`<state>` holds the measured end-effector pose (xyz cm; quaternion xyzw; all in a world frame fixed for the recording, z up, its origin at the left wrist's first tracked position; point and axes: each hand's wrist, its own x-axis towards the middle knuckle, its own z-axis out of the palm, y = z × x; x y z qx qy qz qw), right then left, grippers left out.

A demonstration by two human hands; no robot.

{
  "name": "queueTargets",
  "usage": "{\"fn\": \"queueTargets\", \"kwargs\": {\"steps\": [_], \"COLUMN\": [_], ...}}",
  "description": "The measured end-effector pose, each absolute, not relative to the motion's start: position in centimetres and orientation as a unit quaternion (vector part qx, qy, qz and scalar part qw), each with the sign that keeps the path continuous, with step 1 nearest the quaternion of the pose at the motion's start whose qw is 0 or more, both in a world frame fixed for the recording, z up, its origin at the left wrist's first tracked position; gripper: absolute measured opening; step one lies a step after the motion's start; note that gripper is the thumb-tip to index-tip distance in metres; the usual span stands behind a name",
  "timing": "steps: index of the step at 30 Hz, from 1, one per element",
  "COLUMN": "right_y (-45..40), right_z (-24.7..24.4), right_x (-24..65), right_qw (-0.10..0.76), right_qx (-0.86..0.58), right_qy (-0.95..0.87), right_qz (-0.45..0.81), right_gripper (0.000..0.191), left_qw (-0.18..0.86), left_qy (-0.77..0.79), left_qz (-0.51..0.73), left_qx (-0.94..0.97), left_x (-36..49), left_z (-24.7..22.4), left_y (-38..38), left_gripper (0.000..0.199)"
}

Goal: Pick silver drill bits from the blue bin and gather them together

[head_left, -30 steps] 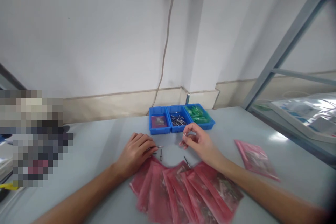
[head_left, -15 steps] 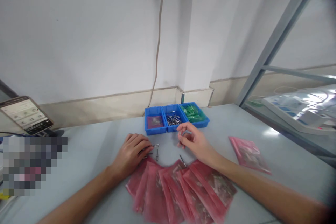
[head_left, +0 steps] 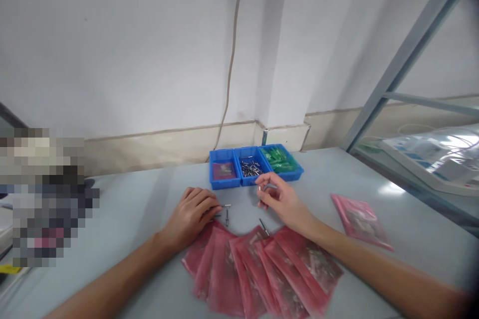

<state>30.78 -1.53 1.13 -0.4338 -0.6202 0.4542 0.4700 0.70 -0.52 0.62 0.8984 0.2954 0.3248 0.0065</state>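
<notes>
My left hand [head_left: 196, 212] rests on the table, its fingers closed around small metal pins; one pin [head_left: 226, 205] sticks out by the fingertips. Another pin [head_left: 227, 218] lies just right of it. My right hand [head_left: 279, 197] is raised a little, thumb and fingers pinching a small metal pin [head_left: 260, 188]. Below both hands several pink bags [head_left: 228, 274] are fanned out, overlapping, with a loose pin [head_left: 264, 227] near their top edge. Beyond my hands a blue bin [head_left: 251, 181] holds many metal pins.
Left of the pin bin is a blue bin [head_left: 224, 184] with a pink bag; right of it, one [head_left: 290, 176] with green packets. Another pink bag [head_left: 362, 222] lies at the right. A metal frame [head_left: 404, 45] stands at the far right.
The view has shifted slightly, so the bins and bags sit a little further right. My right hand's fingers have drawn closer together around the pin. My left hand stays in place.
</notes>
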Motion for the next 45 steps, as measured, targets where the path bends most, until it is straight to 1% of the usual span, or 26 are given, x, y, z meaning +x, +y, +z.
{"fn": "queueTargets", "kwargs": {"steps": [11,21,26,38,45], "right_y": [-1.51,-1.37,-1.22,-1.09,-1.14], "right_z": [1.39,1.07,1.03,0.89,0.77], "right_x": [30.65,30.7,30.93,30.72,30.79], "right_qw": [0.476,0.486,0.472,0.479,0.476], "right_qx": [-0.431,-0.434,-0.442,-0.43,-0.43], "right_qy": [-0.614,-0.609,-0.627,-0.627,-0.625], "right_qz": [0.459,0.452,0.434,0.439,0.445], "right_gripper": [0.029,0.032,0.029,0.028,0.028], "left_qw": [0.004,-0.005,0.003,0.019,0.023], "left_qy": [0.291,0.295,0.298,0.293,0.29], "left_qz": [0.32,0.318,0.317,0.325,0.31], "left_qx": [0.902,0.901,0.9,0.899,0.905], "left_x": [0.64,0.73,0.65,0.61,0.57], "left_z": [0.52,0.81,0.7,0.62,0.52], "left_y": [-0.48,-0.63,-0.58,-0.59,-0.59], "left_gripper": [0.013,0.015,0.012,0.007,0.009]}}
